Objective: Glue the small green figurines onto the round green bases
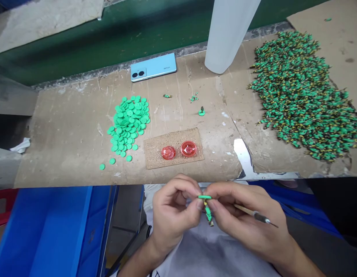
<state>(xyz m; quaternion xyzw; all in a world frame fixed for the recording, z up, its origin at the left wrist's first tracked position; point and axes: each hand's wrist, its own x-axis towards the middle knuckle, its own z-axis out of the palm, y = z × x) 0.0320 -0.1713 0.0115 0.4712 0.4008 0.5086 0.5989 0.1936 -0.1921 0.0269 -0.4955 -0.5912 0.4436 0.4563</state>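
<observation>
Between my fingertips, below the table's front edge, is a small green figurine (207, 212) upside down with a green disc base (204, 197) at its feet. My left hand (176, 207) pinches the base from the left. From the other side, my right hand (244, 213) pinches the base and figurine; a thin tool with a wooden handle, grey collar and fine metal tip (257, 216) is also tucked in this hand. Just beyond my hands, a cork-like board (152, 154) carries two small red dishes (188, 148). One figurine on a base (201, 111) stands upright behind it.
A heap of green discs (129, 123) lies left of centre. On the right is a large pile of figurines (305, 96). A light blue phone (155, 67) and a white column (228, 34) are at the back. Blue bins (51, 227) stand below left.
</observation>
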